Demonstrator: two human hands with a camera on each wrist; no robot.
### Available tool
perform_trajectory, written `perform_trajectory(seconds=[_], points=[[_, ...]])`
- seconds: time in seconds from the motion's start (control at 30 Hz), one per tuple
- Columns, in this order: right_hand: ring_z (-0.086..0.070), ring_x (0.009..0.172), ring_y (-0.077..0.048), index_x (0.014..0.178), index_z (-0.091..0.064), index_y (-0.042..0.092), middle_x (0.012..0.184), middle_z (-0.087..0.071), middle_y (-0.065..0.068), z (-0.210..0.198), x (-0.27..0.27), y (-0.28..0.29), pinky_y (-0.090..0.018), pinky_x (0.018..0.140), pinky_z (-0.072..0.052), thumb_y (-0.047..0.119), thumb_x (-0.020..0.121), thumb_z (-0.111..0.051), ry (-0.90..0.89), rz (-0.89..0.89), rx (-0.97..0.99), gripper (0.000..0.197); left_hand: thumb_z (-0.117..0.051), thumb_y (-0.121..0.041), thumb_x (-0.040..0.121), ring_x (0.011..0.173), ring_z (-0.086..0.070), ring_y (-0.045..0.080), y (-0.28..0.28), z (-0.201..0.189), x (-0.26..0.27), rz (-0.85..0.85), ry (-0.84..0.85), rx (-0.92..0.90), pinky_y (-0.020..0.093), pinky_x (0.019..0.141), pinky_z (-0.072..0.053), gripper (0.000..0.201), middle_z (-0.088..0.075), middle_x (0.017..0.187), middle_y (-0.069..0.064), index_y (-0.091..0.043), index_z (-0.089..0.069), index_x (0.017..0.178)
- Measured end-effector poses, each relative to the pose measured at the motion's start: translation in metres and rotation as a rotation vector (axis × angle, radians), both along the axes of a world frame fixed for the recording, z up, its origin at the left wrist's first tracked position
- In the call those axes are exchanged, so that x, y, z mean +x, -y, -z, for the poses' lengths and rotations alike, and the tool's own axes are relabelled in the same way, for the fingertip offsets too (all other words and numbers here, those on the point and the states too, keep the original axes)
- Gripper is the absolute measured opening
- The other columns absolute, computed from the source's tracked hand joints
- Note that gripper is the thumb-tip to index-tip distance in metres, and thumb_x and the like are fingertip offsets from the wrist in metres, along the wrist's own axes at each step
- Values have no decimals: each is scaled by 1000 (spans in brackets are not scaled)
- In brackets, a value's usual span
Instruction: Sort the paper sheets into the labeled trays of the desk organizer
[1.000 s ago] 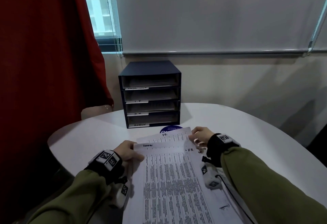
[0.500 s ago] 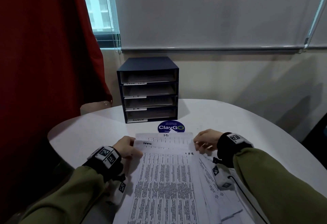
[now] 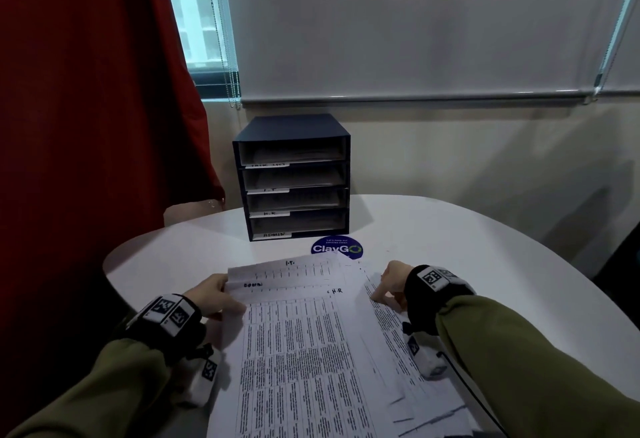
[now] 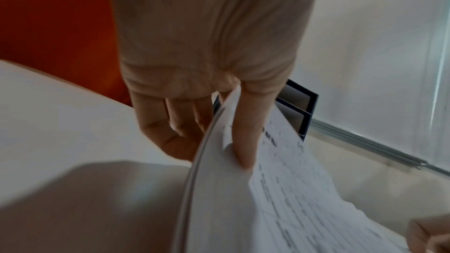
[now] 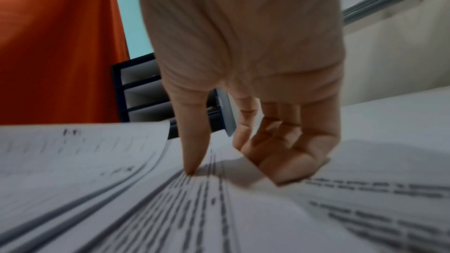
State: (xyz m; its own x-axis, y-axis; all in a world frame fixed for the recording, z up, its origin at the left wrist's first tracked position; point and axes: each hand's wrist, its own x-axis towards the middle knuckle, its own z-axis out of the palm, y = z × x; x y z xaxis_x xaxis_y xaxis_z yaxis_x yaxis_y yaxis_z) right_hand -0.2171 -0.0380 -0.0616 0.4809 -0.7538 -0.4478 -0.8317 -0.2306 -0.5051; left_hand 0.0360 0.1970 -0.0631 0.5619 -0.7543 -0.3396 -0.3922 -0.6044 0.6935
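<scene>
Head view only: tray labels on the desk organizer [image 3: 294, 178] at frame centre are seen, the bottom one reading ADMIN. Paper sheets [image 3: 311, 351] are fanned across the lower centre. In the left wrist view, the left hand [image 4: 209, 88] is seen pinching the stack's edge between thumb and fingers. Right hand [image 5: 243, 76]: index tip is pressed on the sheets, other fingers curled

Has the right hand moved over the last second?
Yes. The right hand has slid off the sheets' top corner, toward the person and rightward, away from the ClayGo sticker; it now presses fanned right-side sheets.
</scene>
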Motion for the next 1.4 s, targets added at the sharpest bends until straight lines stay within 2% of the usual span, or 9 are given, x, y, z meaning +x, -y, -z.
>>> perform_trajectory(seconds=[0.07, 0.13, 0.33, 0.67, 0.83, 1.03, 1.23, 1.33, 1.4], points=[[-62, 92, -32, 107, -51, 10, 107, -56, -12, 1, 4, -4, -37, 76, -51, 24, 63, -79, 20, 33, -164, 54, -70, 0, 80, 80, -62, 16, -2, 0, -1, 38, -6, -2, 22, 54, -52, 31, -63, 86, 3, -7, -57, 107], [-58, 100, -30, 119, -49, 8, 110, -51, -11, -4, 10, -8, -32, 77, -48, 20, 84, -63, 94, 19, -234, 39, -71, -1, 79, 77, -64, 15, -2, 0, -3, 69, 1, 11, 21, 54, -54, 24, -65, 83, 2, -11, -59, 97], [-62, 61, -25, 69, -55, 4, 64, -59, -9, -10, 25, -7, -20, 43, -47, 5, 90, -50, 142, 55, 63, 22, -72, -2, 78, 74, -66, 16, 3, 1, -14, 176, 36, 58, 22, 59, -57, 21, -65, 82, 4, -8, -60, 95], [-54, 56, -12, 73, -49, 17, 74, -52, -2, 1, 33, -3, -11, 36, -41, 5, 90, -59, 243, 28, 169, 23, -74, -8, 76, 78, -64, 10, 9, 9, -19, 251, 100, 71, 22, 74, -53, 22, -67, 80, -8, -25, -60, 76], [-44, 54, -15, 67, -50, 10, 62, -49, -3, -8, 29, -8, -21, 50, -37, 11, 92, -57, 138, -69, 36, 27, -72, -1, 78, 77, -63, 8, 10, 6, -21, 220, -14, 57, 20, 67, -52, 21, -67, 81, -6, -18, -64, 88], [-48, 31, -10, 64, -48, 9, 61, -49, -9, -12, 16, -4, -10, 35, -36, -5, 90, -56, 298, 14, 98, 30, -71, 2, 78, 85, -65, 18, 13, 6, -19, 133, -123, 28, 36, 84, -54, 24, -70, 88, 0, -12, -68, 98], [-48, 53, -18, 62, -51, 16, 59, -52, -6, -25, 5, 18, -18, 47, -32, 2, 84, -59, 432, 124, -142, 27, -78, -5, 73, 73, -60, 19, 29, 8, -20, -15, 45, -125, 31, 69, -54, 25, -62, 81, 4, -15, -58, 85], [-56, 75, -23, 75, -56, 18, 74, -61, -5, -44, -5, 26, -25, 65, -41, 11, 84, -57, 513, 192, -361, 11, -77, -8, 73, 77, -58, 21, 39, 6, -26, -15, 231, -134, 26, 58, -52, 45, -57, 88, 5, -21, -46, 103], [-53, 82, -23, 85, -56, 19, 84, -60, -4, -57, -13, 30, -27, 74, -38, 15, 86, -56, 557, 239, -470, 4, -74, -11, 75, 86, -60, 24, 46, 6, -29, 44, 358, -71, 31, 69, -54, 46, -60, 93, 5, -23, -45, 109]])
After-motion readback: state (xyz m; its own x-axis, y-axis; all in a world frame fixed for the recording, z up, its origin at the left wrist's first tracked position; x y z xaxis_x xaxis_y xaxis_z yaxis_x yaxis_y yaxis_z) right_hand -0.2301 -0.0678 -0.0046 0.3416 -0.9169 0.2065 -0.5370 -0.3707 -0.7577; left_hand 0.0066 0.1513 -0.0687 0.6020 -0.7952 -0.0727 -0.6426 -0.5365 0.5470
